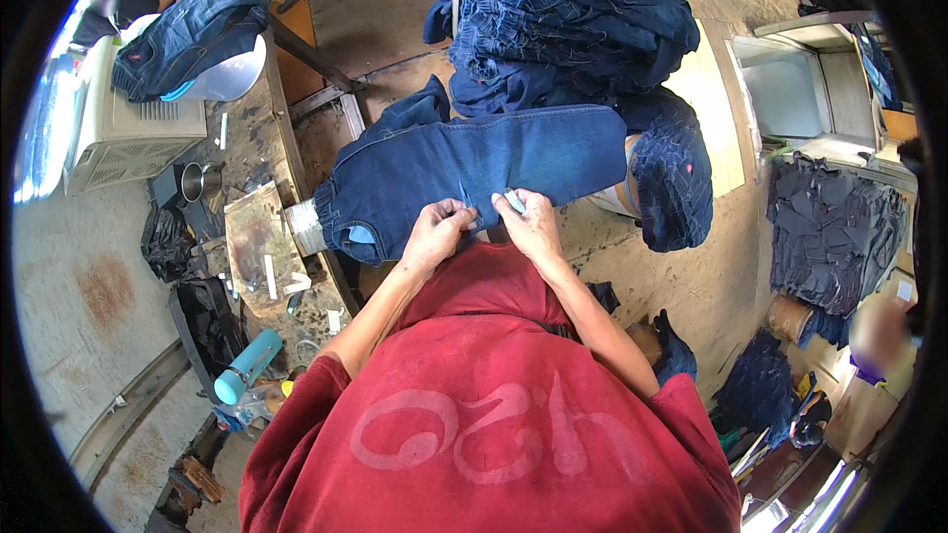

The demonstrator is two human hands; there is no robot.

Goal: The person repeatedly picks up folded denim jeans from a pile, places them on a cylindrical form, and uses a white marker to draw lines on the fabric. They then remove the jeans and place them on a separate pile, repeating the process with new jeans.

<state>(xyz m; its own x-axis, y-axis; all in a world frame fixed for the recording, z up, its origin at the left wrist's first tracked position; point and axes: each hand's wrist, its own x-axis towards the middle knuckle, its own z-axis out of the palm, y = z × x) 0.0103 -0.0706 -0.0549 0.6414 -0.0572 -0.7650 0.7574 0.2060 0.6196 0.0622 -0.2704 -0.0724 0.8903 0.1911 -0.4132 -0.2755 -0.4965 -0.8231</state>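
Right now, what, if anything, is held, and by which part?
The left hand pinches the jeans by their near edge; the right hand holds a small pale-blue object there, kind unclear.

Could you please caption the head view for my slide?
Left hand and right hand at the near side of jeans, denim pile beyond.

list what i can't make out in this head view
- Light-blue piece, head view: full shape hidden by the right fingers.
- Denim garment, head view: underside hidden by its own top layer.
- Pale tub, head view: contents hidden by draped jeans.
- Person at right, head view: blurred.
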